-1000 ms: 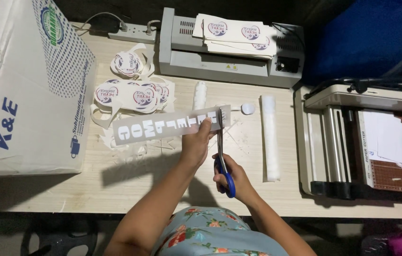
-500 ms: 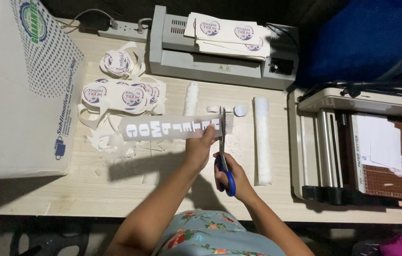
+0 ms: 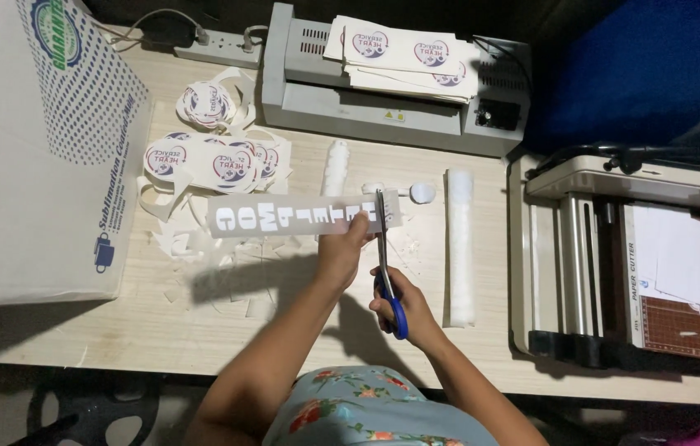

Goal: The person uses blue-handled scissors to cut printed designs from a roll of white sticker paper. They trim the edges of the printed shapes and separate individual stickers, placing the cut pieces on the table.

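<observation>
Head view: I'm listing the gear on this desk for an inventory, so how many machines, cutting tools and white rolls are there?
Machines: 2, the grey laminator and the paper cutter
Cutting tools: 1, the blue-handled scissors in the right hand
White rolls: 2, the short roll and the long roll
Total: 5

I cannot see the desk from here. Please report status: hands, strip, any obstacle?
Left hand grips grey strip. Right hand works blue-handled scissors, blades at strip's right end. Paper scraps beneath; nothing blocking.
</observation>
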